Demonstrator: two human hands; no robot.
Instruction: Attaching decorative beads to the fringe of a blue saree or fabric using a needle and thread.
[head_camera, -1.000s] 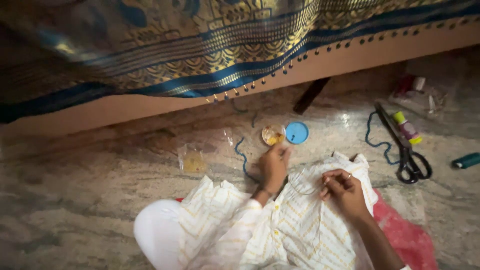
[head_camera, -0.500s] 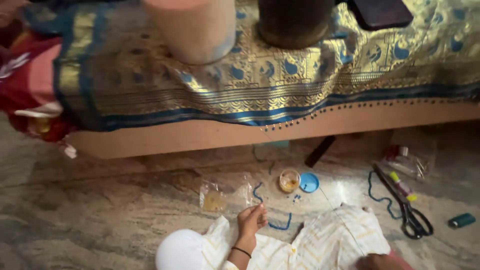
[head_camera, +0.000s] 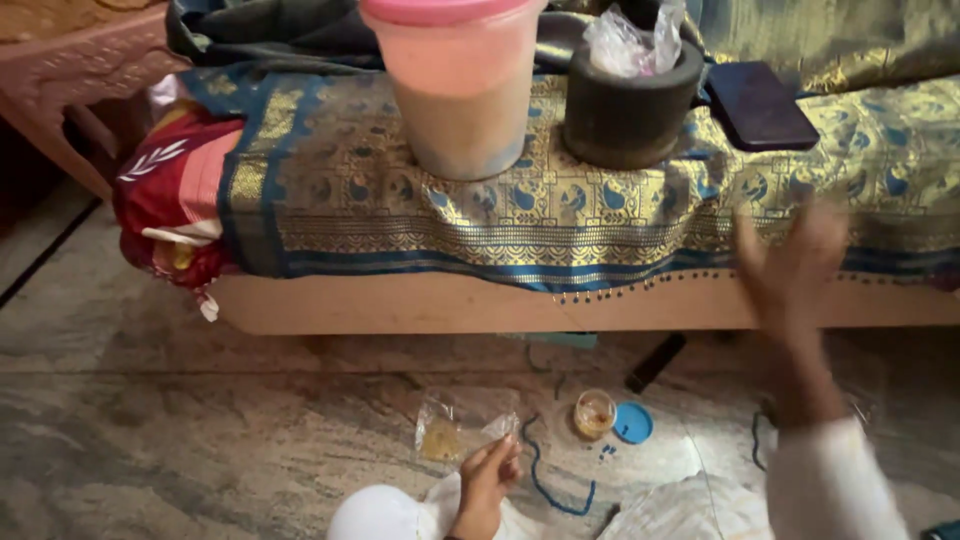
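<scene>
Down at the bottom of the head view, the left hand (head_camera: 487, 482) rests low over the marble floor (head_camera: 200, 440), its fingers curled loosely inward; whether they pinch anything I cannot tell, though the fingertips lie at the edge of a small clear plastic packet (head_camera: 455, 428) with yellowish contents; just to the right of that hand a blue cord (head_camera: 548, 490) snakes across the floor, close beside it but apparently not gripped; beyond the cord stands a small round container (head_camera: 595, 413) with yellow contents, and its blue lid (head_camera: 632, 423) lies touching it on the right; pale striped cloth (head_camera: 690, 510) spreads along the bottom edge between the two arms.

The right hand (head_camera: 792, 265) is raised well above the floor, blurred, fingers spread wide and holding nothing, in front of the edge of a low wooden platform (head_camera: 420, 302); its white sleeve (head_camera: 825, 480) covers part of the floor at the right.

Draped over the platform is a blue and gold patterned fabric (head_camera: 520, 200); on it stand a pink lidded plastic tub (head_camera: 462, 85), a dark stone mortar (head_camera: 628, 105) with a crumpled clear bag (head_camera: 630, 40) in it, and a flat dark case (head_camera: 758, 105); red cloth (head_camera: 165, 200) bunches at the left end; a dark stick-like thing (head_camera: 655, 362) lies under the platform's edge.
</scene>
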